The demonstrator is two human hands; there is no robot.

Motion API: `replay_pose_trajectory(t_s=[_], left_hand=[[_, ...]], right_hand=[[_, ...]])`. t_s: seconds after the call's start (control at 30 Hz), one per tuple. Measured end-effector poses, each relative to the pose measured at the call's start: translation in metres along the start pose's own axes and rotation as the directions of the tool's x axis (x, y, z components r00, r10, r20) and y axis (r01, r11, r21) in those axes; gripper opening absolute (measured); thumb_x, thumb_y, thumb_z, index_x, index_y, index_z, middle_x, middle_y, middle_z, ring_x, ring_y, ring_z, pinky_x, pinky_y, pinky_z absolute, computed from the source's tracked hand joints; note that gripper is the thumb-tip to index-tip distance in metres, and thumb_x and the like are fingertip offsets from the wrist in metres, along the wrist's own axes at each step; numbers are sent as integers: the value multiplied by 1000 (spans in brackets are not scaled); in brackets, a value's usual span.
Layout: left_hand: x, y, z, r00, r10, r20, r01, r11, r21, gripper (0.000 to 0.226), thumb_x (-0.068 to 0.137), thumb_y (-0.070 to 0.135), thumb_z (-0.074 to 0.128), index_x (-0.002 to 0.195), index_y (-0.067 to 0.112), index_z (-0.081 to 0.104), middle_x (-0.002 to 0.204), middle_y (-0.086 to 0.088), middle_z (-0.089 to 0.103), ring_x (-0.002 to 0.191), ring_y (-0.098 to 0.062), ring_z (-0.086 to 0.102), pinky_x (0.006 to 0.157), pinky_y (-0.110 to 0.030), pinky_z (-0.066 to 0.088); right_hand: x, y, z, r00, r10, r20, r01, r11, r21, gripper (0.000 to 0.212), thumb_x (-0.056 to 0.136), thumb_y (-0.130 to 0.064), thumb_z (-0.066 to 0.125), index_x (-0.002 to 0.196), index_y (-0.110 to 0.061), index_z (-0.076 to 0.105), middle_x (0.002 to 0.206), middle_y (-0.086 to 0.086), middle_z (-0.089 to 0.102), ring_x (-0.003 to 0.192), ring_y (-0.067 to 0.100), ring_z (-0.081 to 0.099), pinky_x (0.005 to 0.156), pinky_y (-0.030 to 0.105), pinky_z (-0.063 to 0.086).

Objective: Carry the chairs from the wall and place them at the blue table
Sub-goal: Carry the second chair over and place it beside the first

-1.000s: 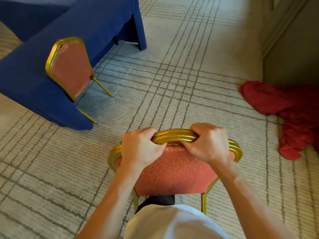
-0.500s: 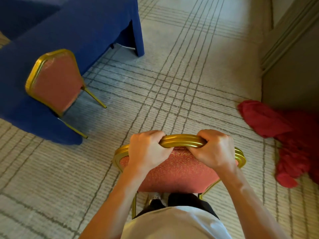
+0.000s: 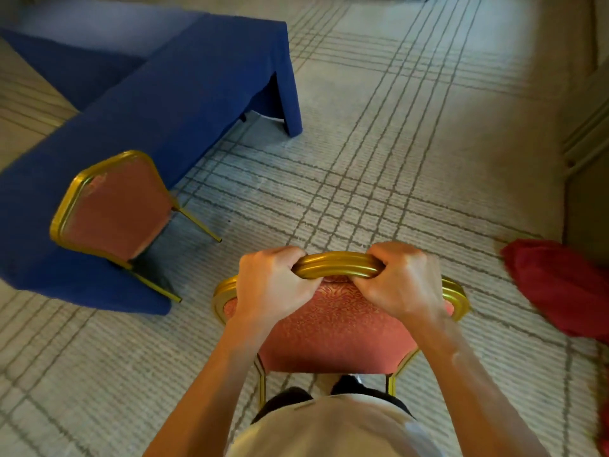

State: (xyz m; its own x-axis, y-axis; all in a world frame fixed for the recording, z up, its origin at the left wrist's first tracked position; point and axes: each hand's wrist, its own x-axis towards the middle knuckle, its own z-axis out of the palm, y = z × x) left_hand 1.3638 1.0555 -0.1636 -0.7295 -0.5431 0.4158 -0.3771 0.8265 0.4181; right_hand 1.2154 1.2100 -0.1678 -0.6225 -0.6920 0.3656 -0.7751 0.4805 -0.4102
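From the head camera, you are looking down over a chair (image 3: 329, 331) with a red padded back and gold frame, directly in front of your body. Your left grip (image 3: 273, 285) is clenched over the top rail of its back, left of the middle. Your right grip (image 3: 400, 282) is clenched on the same rail, right of the middle, with a short stretch of gold rail showing between the two. Whether the chair's legs touch the floor (image 3: 395, 143) you cannot tell; only two gold legs show below the back, near your dark shoes (image 3: 349, 380).

A second chair (image 3: 115, 209) of the same kind stands on the patterned carpet to your left, its seat tucked under the long side of the blue table (image 3: 184, 94), near the table's closest corner. The held chair is apart from the table, out on the carpet off that corner. A red cloth (image 3: 560, 288) lies heaped on the floor at the right edge, beside the wall (image 3: 586, 192).
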Motion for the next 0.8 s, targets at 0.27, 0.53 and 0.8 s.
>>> replay_pose_trajectory(t_s=[0.27,0.53,0.8], left_hand=[[99,-25,29,997,-74,-31,74,997,15,30,71,38,69,54,18,56,48,7,49,44,-14,48,42,-34,42],[207,-105,76,986,-166,1,166,986,-4,29,72,43,68,58,18,60,52,7,54,48,-13,52,47,-36,46],[333,-179,87,978,-207,20,208,975,-73,26,72,46,64,65,22,68,58,10,61,54,-8,57,54,-36,50]], right_hand=[[116,27,28,998,-60,33,59,998,25,32,70,-43,72,56,-21,54,54,-9,52,51,16,52,53,26,43],[247,38,96,991,-110,77,110,994,8,32,71,-40,74,55,-24,52,55,-11,54,51,14,52,54,24,40],[388,26,149,989,-121,83,122,992,-12,34,75,-44,76,57,-20,59,54,-8,56,49,15,53,54,26,44]])
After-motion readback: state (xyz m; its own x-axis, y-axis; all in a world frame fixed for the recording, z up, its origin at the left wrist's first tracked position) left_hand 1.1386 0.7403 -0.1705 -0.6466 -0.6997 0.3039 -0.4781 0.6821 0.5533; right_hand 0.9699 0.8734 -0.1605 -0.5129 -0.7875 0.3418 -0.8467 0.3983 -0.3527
